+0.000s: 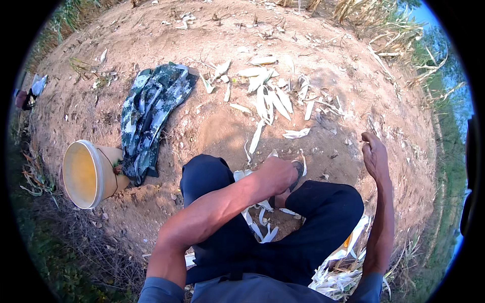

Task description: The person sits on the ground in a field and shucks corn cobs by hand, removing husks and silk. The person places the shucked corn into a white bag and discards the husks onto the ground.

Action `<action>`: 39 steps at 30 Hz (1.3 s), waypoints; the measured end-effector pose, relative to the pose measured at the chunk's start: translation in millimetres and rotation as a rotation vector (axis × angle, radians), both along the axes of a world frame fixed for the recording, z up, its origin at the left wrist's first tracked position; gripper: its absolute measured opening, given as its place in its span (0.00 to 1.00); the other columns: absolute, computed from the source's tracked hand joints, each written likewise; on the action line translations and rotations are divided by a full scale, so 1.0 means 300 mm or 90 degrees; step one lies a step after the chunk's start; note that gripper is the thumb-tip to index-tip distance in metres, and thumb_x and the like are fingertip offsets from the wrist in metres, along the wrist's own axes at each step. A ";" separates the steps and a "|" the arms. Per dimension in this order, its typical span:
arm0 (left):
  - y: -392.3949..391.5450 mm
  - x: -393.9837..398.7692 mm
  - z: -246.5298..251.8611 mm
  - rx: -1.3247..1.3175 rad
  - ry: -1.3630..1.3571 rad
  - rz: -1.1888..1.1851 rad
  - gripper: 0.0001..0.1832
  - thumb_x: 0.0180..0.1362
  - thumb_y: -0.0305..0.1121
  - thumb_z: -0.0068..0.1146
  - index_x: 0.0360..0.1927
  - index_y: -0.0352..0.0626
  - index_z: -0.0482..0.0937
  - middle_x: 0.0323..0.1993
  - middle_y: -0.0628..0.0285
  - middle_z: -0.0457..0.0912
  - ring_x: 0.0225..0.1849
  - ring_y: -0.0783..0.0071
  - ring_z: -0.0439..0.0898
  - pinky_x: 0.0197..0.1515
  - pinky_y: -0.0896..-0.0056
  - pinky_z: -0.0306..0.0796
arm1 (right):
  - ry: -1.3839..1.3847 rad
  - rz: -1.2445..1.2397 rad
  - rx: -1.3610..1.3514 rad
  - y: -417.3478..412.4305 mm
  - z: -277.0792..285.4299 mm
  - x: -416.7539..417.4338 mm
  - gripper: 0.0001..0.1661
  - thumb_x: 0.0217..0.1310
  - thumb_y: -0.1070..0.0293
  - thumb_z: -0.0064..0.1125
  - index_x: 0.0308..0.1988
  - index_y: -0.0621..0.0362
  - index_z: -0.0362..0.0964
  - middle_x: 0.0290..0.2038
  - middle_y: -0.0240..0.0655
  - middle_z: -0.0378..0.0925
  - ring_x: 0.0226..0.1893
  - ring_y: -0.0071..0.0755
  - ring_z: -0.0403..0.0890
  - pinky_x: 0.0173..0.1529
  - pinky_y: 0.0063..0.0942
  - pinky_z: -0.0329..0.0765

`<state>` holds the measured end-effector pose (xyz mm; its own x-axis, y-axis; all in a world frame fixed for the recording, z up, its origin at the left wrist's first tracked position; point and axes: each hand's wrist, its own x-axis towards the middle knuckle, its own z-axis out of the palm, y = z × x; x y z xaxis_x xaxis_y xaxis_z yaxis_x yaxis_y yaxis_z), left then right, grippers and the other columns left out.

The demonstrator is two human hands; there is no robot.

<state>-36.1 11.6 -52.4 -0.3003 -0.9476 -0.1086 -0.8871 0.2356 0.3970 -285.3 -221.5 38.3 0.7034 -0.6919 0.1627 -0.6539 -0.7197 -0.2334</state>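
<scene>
My left hand [278,173] reaches across between my knees with its fingers curled, back of the hand upward. A pale husk tip [273,153] shows just beyond its knuckles; whether the fingers grip it is hidden. Close beside that hand is a dark shoe [298,173] on my foot. Out to the right, my right hand [374,156] is raised with fingers curled in, and nothing shows in it. Ahead on the soil lies a loose group of corn ears in pale husks [265,100]. Torn husk strips [261,223] are scattered between my legs.
A pale plastic bucket [99,174] lies tipped at the left, touching a camouflage garment [153,110]. By my right thigh are a heap of husks [335,280] and a partly bared yellow corn ear [346,242]. Dry corn stalks [379,26] edge the far right.
</scene>
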 end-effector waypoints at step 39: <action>-0.102 0.454 0.166 0.147 -0.015 0.139 0.28 0.54 0.31 0.56 0.60 0.33 0.76 0.44 0.45 0.79 0.41 0.60 0.80 0.44 0.62 0.74 | 0.001 -0.202 0.357 -0.432 -1.275 1.467 0.47 0.52 0.61 0.66 0.72 0.43 0.61 0.52 0.55 0.78 0.48 0.49 0.85 0.53 0.44 0.79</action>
